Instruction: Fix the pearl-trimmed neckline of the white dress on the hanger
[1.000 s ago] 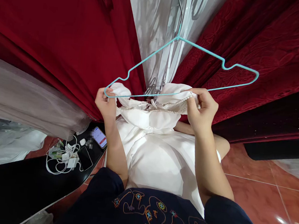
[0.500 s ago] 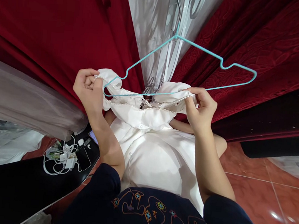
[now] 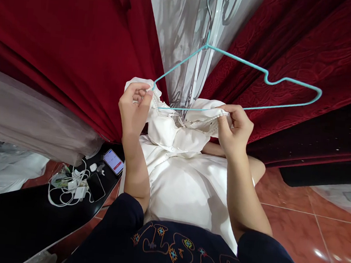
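A white dress (image 3: 186, 182) with pearl-like beads along its neckline lies over my lap, its top raised in front of me. My left hand (image 3: 136, 107) pinches the beaded edge at the left shoulder, close to the hanger's left arm. My right hand (image 3: 236, 127) grips the beaded edge on the other side, beside the hanger's lower bar. A light-blue wire hanger (image 3: 238, 60) hangs by its hook above the dress. Its left end is inside the left shoulder, partly hidden by cloth and fingers; its right end sticks out bare.
Red curtains (image 3: 72, 47) stand on both sides, with white fabric (image 3: 175, 32) between. On a black bench (image 3: 30, 221) at left lie a lit phone (image 3: 114, 161), a dark phone (image 3: 95, 187) and tangled white cables (image 3: 72, 187). Red tiles (image 3: 303, 226) cover the floor at right.
My left hand has moved right and slightly up with the dress's left shoulder, drawing it over the hanger's left end. The hanger has shifted right. My right hand stays nearly in place.
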`<state>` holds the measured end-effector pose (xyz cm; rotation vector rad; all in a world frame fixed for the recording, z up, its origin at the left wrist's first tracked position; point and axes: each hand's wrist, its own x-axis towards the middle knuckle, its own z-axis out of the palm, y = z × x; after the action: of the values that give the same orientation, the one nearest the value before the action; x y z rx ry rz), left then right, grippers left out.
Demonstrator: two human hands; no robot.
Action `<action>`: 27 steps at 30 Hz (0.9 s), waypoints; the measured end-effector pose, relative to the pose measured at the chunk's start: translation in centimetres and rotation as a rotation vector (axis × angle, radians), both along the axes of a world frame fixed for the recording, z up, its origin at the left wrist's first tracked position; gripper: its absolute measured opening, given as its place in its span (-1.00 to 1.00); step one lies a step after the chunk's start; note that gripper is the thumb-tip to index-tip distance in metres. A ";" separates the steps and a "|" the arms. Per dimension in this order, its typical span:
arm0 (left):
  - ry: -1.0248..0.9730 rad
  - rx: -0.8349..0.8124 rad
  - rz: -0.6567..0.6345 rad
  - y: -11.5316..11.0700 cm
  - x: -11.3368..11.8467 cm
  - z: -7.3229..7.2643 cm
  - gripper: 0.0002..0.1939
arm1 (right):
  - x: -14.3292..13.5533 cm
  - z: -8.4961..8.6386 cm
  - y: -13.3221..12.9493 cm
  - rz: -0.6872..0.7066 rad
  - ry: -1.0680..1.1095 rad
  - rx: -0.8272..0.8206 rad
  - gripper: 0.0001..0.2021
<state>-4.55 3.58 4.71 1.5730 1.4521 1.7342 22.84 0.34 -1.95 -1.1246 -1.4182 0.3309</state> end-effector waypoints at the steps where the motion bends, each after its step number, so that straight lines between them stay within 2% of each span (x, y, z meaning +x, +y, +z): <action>1: -0.027 -0.017 -0.002 -0.2 -0.2 -0.5 -0.93 | 0.0 0.1 0.1 0.007 0.006 0.003 -0.78; 5: -0.157 -0.160 -0.095 -1.2 -0.8 -2.4 -0.85 | -0.5 0.2 0.3 0.020 0.031 0.016 -0.79; 7: -0.171 -0.307 -0.212 -1.8 -1.0 -3.0 -0.70 | -0.9 0.1 0.4 0.023 0.055 -0.002 -0.76; 10: -0.149 -0.552 -0.454 -2.4 -0.8 -3.6 -0.45 | -1.6 0.0 0.3 0.039 0.096 -0.050 -0.72; 12: -0.183 -0.599 -0.534 -2.6 -0.2 -3.8 -0.32 | -2.0 -0.1 0.3 0.057 0.119 -0.061 -0.71; 15: -0.350 -0.464 -0.551 -2.6 1.6 -4.2 -0.32 | -2.3 -0.2 0.2 0.068 0.137 -0.058 -0.73; 20: -0.738 -0.243 -0.620 -2.4 4.4 -5.3 -0.55 | -2.4 0.1 -0.2 0.070 0.137 -0.064 -0.77; 22: -0.778 -0.191 -0.586 -2.5 5.0 -5.6 -0.58 | -2.5 0.1 -0.4 0.072 0.150 -0.067 -0.78; 27: -0.675 -0.094 -0.492 -3.0 5.0 -5.4 -0.52 | -3.1 -0.4 -0.5 0.074 0.180 -0.092 -0.78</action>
<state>0.47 0.62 -0.68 1.0171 0.7289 1.6273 19.71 -0.11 -2.32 -1.0895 -1.2979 0.5416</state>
